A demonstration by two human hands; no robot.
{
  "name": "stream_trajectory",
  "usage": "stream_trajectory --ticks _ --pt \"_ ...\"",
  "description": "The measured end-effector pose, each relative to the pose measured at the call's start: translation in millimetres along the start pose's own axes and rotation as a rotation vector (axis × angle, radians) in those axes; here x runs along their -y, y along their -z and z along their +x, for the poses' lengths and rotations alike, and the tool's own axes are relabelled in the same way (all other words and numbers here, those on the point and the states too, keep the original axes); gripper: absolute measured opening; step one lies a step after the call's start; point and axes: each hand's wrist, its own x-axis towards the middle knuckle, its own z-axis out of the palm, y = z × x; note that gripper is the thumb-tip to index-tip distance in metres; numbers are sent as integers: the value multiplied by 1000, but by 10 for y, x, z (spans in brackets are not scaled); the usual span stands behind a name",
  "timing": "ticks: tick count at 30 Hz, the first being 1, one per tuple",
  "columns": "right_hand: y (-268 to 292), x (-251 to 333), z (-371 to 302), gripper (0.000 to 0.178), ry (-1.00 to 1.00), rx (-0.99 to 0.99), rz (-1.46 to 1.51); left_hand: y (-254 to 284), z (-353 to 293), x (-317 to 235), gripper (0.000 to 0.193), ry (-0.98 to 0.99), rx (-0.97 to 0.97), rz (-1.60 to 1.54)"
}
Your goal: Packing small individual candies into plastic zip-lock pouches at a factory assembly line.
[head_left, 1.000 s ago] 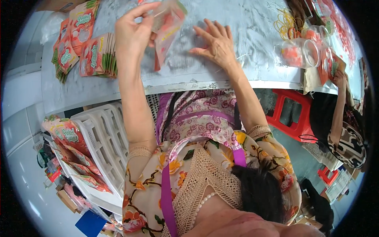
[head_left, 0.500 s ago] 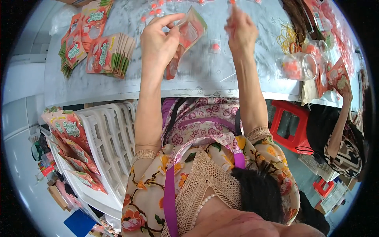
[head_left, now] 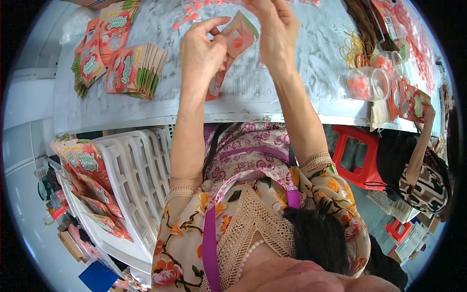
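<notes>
Over the table's front half, my left hand (head_left: 202, 51) grips a red and green snack pouch (head_left: 239, 36) between thumb and fingers. The pouch is tilted, its top toward the upper right, with a round red-pink patch on it. Close to the pouch's top right, my right hand (head_left: 277, 34) is raised with its fingers drawn together. Those fingertips are blurred near the upper edge, and what they hold, if anything, is hidden. Small red pieces in clear wrappers (head_left: 194, 7) lie beyond my left hand.
Stacked flat pouches (head_left: 129, 70) lie at the table's left. At the right are clear jars of red pieces (head_left: 362, 83) and yellow rubber bands (head_left: 356, 46). A co-worker's hand (head_left: 427, 112) holds a pouch there. A white crate (head_left: 138, 155) with pouches stands below left, a red stool (head_left: 357, 155) below right.
My right hand has moved left, from over the loose pieces to beside the pouch's top. My left hand has shifted slightly right with the pouch. The co-worker's pouch has turned.
</notes>
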Motion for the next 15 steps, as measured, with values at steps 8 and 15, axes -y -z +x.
stream_trajectory --ticks 8,15 --pt "1288 -570 -461 27 444 490 -1304 461 8 -118 32 -62 34 -13" --pt "1145 -210 -246 17 -2 213 -893 331 -140 -178 32 -5 10 -79"
